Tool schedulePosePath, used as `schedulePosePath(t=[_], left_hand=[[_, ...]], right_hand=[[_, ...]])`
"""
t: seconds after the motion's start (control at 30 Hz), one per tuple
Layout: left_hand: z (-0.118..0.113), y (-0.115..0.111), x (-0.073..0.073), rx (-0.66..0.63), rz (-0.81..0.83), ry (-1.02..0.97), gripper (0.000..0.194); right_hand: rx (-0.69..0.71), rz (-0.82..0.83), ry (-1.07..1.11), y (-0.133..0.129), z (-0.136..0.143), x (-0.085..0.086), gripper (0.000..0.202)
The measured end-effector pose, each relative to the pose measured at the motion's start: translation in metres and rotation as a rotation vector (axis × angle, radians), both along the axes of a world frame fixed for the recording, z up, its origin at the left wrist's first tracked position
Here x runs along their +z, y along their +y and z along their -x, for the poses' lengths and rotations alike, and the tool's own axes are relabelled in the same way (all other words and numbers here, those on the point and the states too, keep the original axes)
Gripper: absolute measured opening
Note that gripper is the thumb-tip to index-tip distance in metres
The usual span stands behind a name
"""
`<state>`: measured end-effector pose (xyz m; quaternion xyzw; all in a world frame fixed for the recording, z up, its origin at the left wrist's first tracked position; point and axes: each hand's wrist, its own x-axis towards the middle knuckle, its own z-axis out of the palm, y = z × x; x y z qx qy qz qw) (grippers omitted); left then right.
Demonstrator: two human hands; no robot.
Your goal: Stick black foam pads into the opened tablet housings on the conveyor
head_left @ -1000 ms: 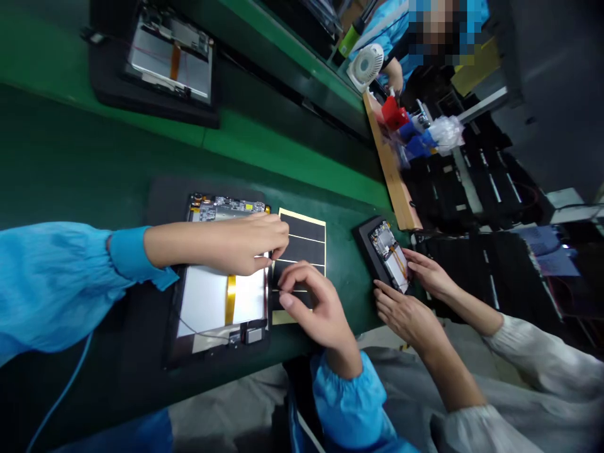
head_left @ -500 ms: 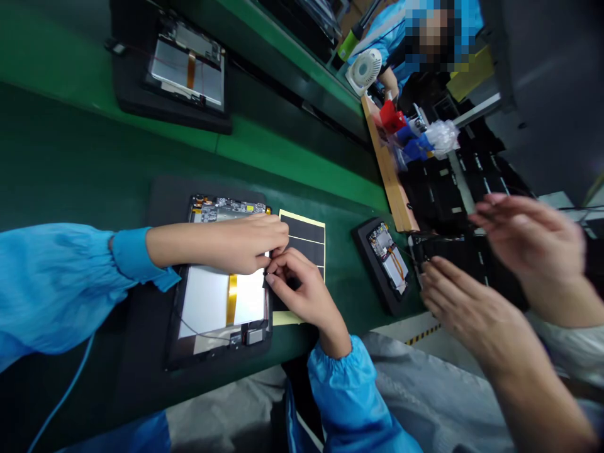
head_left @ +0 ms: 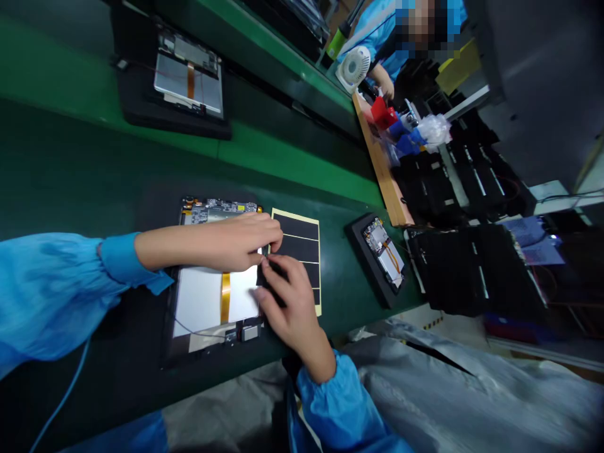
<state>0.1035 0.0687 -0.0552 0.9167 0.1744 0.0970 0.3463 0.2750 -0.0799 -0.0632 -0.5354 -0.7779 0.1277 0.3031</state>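
An opened tablet (head_left: 195, 296) lies on a dark foam pad (head_left: 146, 327), its circuit board, silver battery and orange ribbon cable (head_left: 225, 296) exposed. My left hand (head_left: 252, 239) reaches across the upper battery, its fingers curled closed at the tablet's right edge; what they pinch is hidden. Meeting it there, my right hand (head_left: 290, 302) has its thumb and fingers around a small black strip (head_left: 261, 275) at that edge, partly covered by the fingers. Right beside the tablet lies a yellow-edged sheet of black adhesive strips (head_left: 302, 248), partly behind my right hand.
Another opened tablet (head_left: 189, 78) rests on foam at the back left. A smaller opened device (head_left: 384, 251) sits on foam to the right. Beyond are a wooden bar (head_left: 384, 170), a white fan (head_left: 353, 68), black parts (head_left: 453, 264) and a person in blue across the bench.
A co-worker's two hands at the right have left the view. My right thumb has moved away from its fingertips, onto the battery edge. My left hand stays at the tablet's edge.
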Motion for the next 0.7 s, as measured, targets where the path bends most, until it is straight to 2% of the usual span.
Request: schedulePosePath(t=[0.1, 0.17, 0.3, 0.37, 0.43, 0.5, 0.53, 0.57, 0.6, 0.63, 0.7], left_hand=[[0.002, -0.001, 0.0, -0.003, 0.013, 0.005, 0.008], [0.003, -0.002, -0.003, -0.002, 0.009, -0.014, 0.007], [-0.003, 0.001, -0.012, 0.004, 0.004, -0.1, 0.006], [-0.003, 0.004, -0.009, 0.036, -0.013, -0.126, 0.009], [0.009, 0.002, -0.002, 0.109, -0.066, -0.125, 0.017], [0.037, -0.013, 0.0, 0.282, -0.155, -0.127, 0.034], [0.055, -0.027, -0.005, 0.415, -0.21, -0.124, 0.043], [0.073, -0.044, -0.016, 0.605, -0.264, -0.114, 0.05], [0.09, -0.063, -0.032, 0.864, -0.283, -0.111, 0.054], [0.103, -0.085, -0.052, 1.05, -0.25, -0.114, 0.061], [0.117, -0.126, -0.098, 1.215, -0.064, -0.171, 0.066]], right_hand=[[0.094, 0.053, -0.209, -0.025, -0.003, 0.008, 0.051], [0.094, 0.088, -0.254, -0.034, -0.003, 0.012, 0.052], [0.01, 0.153, -0.258, -0.026, 0.004, 0.009, 0.061], [-0.004, 0.191, -0.234, -0.021, 0.007, 0.006, 0.069], [0.018, 0.226, -0.165, -0.024, 0.005, 0.005, 0.066], [-0.041, 0.269, -0.02, -0.032, 0.0, 0.001, 0.052], [-0.14, 0.295, 0.081, -0.036, -0.002, -0.003, 0.053], [-0.254, 0.313, 0.168, -0.038, -0.003, -0.008, 0.054], [-0.301, 0.324, 0.22, -0.039, -0.002, -0.015, 0.054], [-0.301, 0.336, 0.256, -0.038, 0.001, -0.022, 0.051], [-0.279, 0.326, 0.297, -0.033, 0.014, -0.038, 0.052]])
